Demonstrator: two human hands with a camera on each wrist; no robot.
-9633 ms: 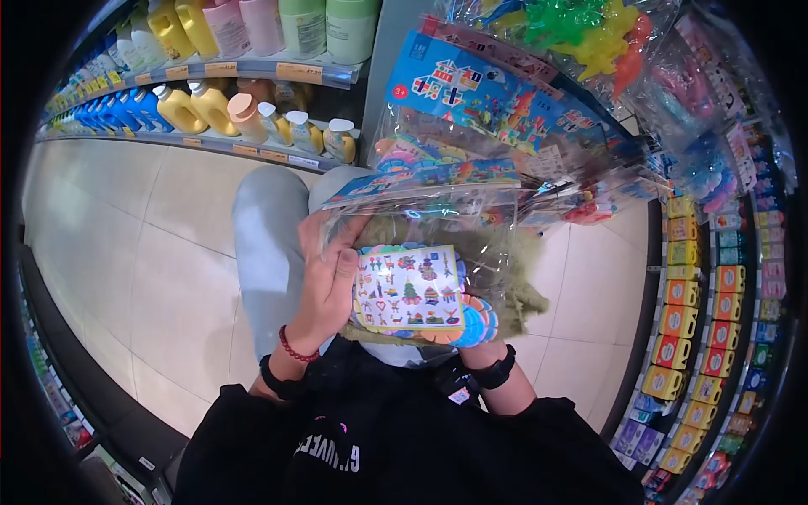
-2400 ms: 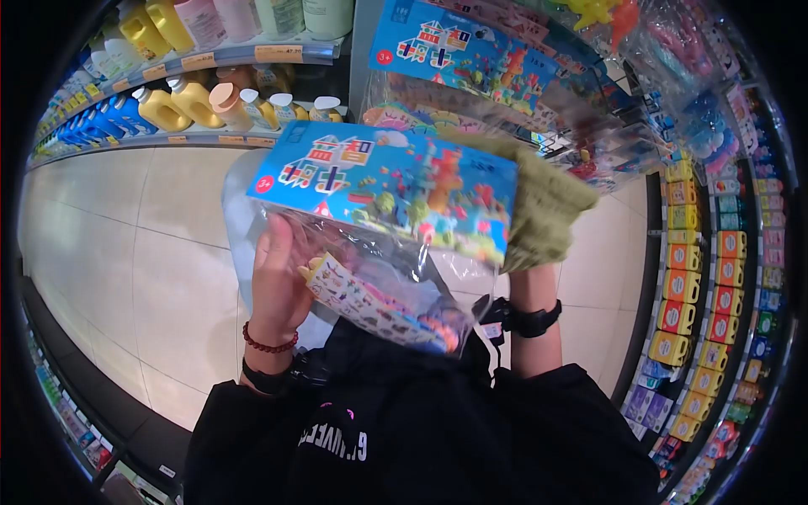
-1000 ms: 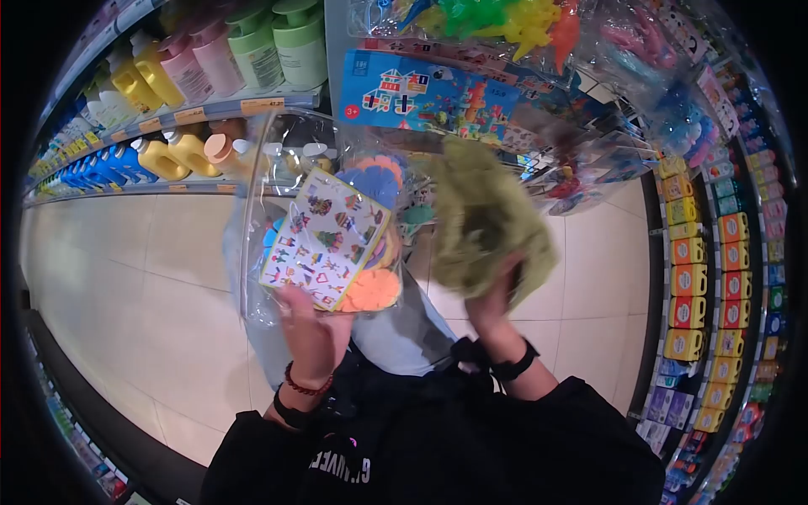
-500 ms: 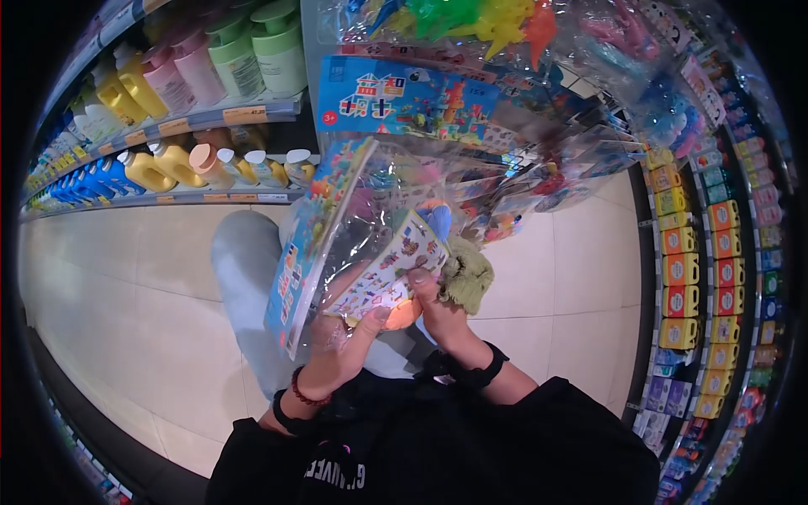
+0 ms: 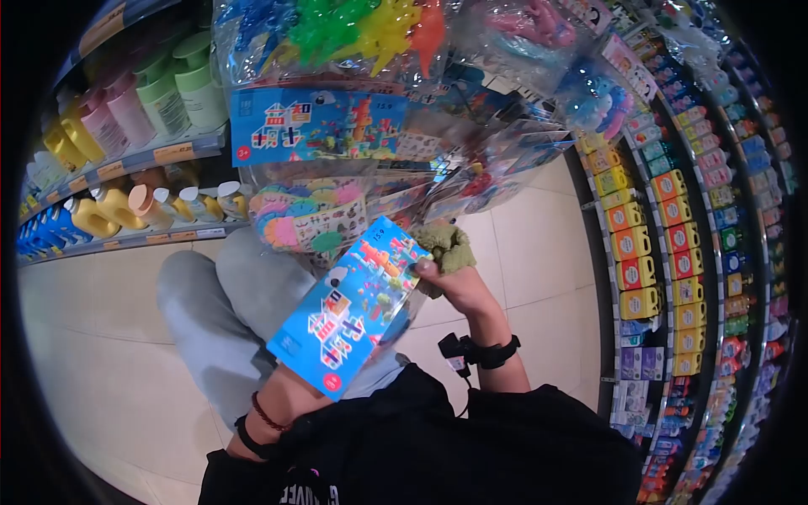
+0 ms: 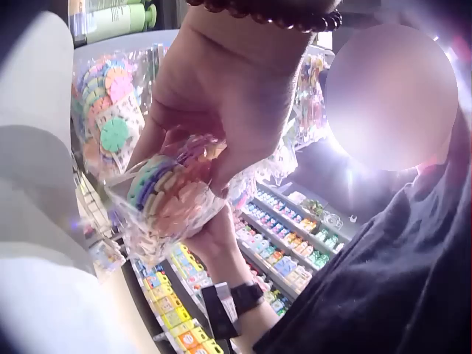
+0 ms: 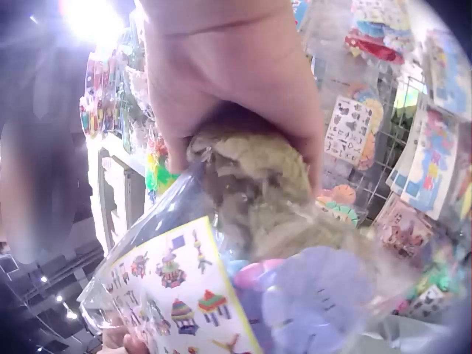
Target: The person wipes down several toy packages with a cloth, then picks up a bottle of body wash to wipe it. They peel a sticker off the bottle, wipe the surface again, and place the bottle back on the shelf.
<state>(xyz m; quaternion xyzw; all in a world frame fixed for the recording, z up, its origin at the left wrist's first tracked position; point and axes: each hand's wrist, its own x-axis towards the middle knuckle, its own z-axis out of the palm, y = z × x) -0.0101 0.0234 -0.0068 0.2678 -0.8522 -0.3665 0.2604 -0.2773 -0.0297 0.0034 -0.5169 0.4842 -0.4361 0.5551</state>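
A clear plastic bag of toy pieces has a blue printed header card (image 5: 349, 311), which faces up and lies slantwise over the lap in the head view. My left hand (image 6: 228, 96) grips the bag, its thumb and fingers around the pastel notched discs (image 6: 162, 192); in the head view the card hides most of this hand. My right hand (image 5: 459, 286) pinches the card's far right corner with the thumb. Bunched in that same hand is a fuzzy olive-green cloth (image 7: 258, 169). Beside it, the right wrist view shows a picture sheet (image 7: 177, 287) inside the bag.
Similar blue-carded packs (image 5: 320, 126) hang ahead, below a bag of bright rubbery toys (image 5: 353, 29). A wire rack (image 7: 383, 166) carries more packs. Pump bottles (image 5: 185, 93) stand on the left shelf, and yellow jugs (image 5: 635, 269) line the right one. Tiled floor (image 5: 101, 303) lies below.
The bag has been flipped and turned, bringing its blue card face up instead of the picture sheet. The right hand, apart from the bag a second ago, now holds its corner with the green cloth.
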